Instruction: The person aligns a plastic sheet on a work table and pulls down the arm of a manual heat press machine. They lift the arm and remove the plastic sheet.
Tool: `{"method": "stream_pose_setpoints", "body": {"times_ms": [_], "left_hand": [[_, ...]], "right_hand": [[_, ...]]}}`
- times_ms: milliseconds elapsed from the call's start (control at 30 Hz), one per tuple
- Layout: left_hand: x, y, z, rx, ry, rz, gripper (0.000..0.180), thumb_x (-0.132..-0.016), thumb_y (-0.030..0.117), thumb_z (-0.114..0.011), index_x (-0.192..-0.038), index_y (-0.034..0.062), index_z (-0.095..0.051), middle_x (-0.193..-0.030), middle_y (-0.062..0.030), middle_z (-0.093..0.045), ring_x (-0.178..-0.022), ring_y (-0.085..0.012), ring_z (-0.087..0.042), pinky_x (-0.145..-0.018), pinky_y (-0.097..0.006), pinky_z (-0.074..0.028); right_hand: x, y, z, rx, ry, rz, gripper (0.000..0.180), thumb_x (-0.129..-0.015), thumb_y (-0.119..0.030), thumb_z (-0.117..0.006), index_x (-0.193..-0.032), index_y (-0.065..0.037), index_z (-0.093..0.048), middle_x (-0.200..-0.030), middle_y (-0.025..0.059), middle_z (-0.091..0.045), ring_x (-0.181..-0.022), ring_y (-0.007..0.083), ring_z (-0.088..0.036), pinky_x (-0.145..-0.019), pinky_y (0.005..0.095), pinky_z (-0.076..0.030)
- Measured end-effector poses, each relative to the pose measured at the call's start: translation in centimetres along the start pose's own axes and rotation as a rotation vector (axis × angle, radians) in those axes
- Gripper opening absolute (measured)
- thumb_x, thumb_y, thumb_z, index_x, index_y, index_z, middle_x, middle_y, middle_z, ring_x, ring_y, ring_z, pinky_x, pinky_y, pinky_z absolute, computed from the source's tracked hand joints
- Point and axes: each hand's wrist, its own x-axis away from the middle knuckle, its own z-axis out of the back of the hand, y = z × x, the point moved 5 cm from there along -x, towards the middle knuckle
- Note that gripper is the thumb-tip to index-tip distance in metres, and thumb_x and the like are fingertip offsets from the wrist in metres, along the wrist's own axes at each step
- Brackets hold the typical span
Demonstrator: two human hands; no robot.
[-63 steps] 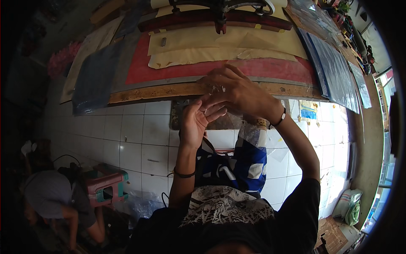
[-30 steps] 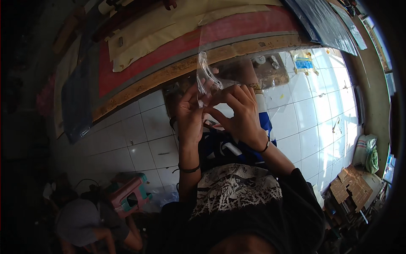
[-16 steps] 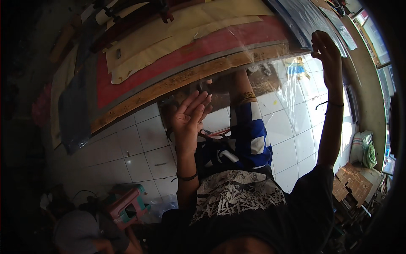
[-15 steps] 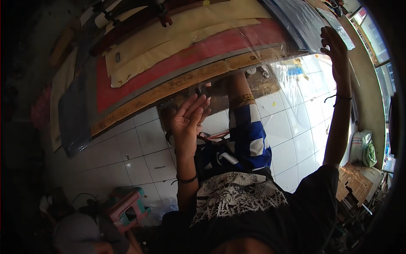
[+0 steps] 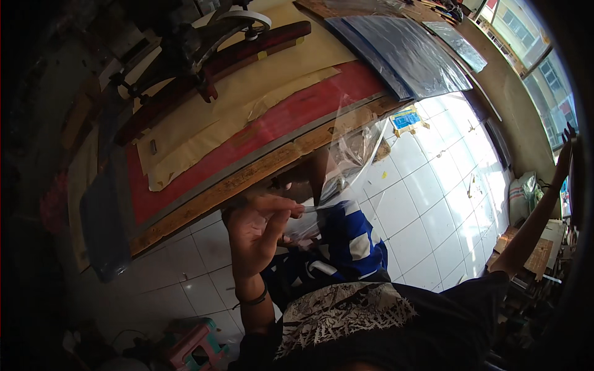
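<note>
My left hand (image 5: 257, 232) is in front of the wooden table edge, thumb and fingertips pinched together on a clear plastic sheet (image 5: 356, 145). Crumpled and see-through, the sheet runs from those fingers up across the table edge, over my lap. Its exact outline is hard to make out. My right arm stretches far out to the right; the right hand (image 5: 569, 137) is raised near the window with its fingers apart, holding nothing I can see.
A red-padded table (image 5: 148, 185) bears tan paper (image 5: 185, 157) and a dark press frame with a white-rimmed wheel (image 5: 247, 18). Bluish plastic sheets (image 5: 408, 52) lie stacked at its right end. Below are white floor tiles (image 5: 396, 198), a pink-and-green stool (image 5: 198, 346) and sacks (image 5: 523, 195).
My right hand has swung from beside the plastic stack out to the far right, its fingers spreading. The left fingers have closed on the clear sheet, which is now bunched nearer my lap. The view has shifted.
</note>
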Motion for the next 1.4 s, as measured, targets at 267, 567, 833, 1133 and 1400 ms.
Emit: {"method": "stream_pose_setpoints", "body": {"times_ms": [267, 567, 833, 1133, 1400], "left_hand": [[-10.1, 7.9, -20.0, -0.721, -1.119, -0.542, 0.015, -0.086, 0.007, -0.062, -0.098, 0.0013, -0.056, -0.073, -0.0180, -0.065, -0.071, -0.0310, -0.070, -0.069, -0.045, -0.055], [-29.5, 4.5, -30.6, -0.414, -0.901, -0.189, 0.030, -0.101, 0.014, -0.046, -0.120, -0.0051, -0.059, -0.103, -0.0154, -0.072, -0.074, -0.0212, -0.074, -0.053, -0.031, -0.060], [-32.1, -5.2, -16.1, 0.158, 0.049, 0.164, 0.017, -0.101, 0.007, -0.039, -0.115, -0.0018, -0.035, -0.122, -0.0267, -0.054, -0.094, -0.0376, -0.069, -0.070, -0.046, -0.066], [-25.3, -10.1, -19.7, 0.404, 0.025, 0.394, 0.010, -0.094, -0.004, -0.035, -0.102, 0.0010, -0.032, -0.118, -0.0373, -0.053, -0.093, -0.0443, -0.069, -0.084, -0.049, -0.063], [-25.1, -8.8, -19.6, 0.394, -0.158, 0.394, 0.045, -0.094, -0.004, -0.033, -0.136, 0.0011, -0.018, -0.109, -0.0310, -0.061, -0.088, -0.0349, -0.071, -0.082, -0.043, -0.062]], "right_hand": [[33.9, -5.1, -4.1, 0.362, -0.101, -0.549, 0.026, -0.102, -0.026, -0.050, -0.110, -0.003, -0.059, -0.099, 0.0086, -0.069, -0.087, 0.0178, -0.064, -0.079, 0.0321, -0.050], [55.9, -4.3, 0.2, 0.359, -0.084, -1.037, 0.021, -0.104, -0.028, -0.047, -0.105, -0.007, -0.049, -0.088, 0.0088, -0.069, -0.063, 0.0116, -0.059, -0.049, 0.0263, -0.047], [62.9, -4.5, 2.7, 0.257, 0.034, -1.255, 0.022, -0.105, -0.032, -0.046, -0.108, -0.010, -0.046, -0.091, 0.0052, -0.067, -0.062, 0.0090, -0.057, -0.047, 0.0240, -0.048], [56.9, -4.9, -6.5, 0.044, -0.141, -1.146, 0.020, -0.104, -0.026, -0.048, -0.113, -0.008, -0.048, -0.098, 0.0084, -0.068, -0.071, 0.0130, -0.063, -0.053, 0.0283, -0.056], [54.9, -7.5, -9.0, -0.022, -0.238, -1.075, 0.021, -0.103, -0.024, -0.049, -0.114, -0.006, -0.048, -0.099, 0.0093, -0.068, -0.072, 0.0137, -0.063, -0.054, 0.0281, -0.057]]}}
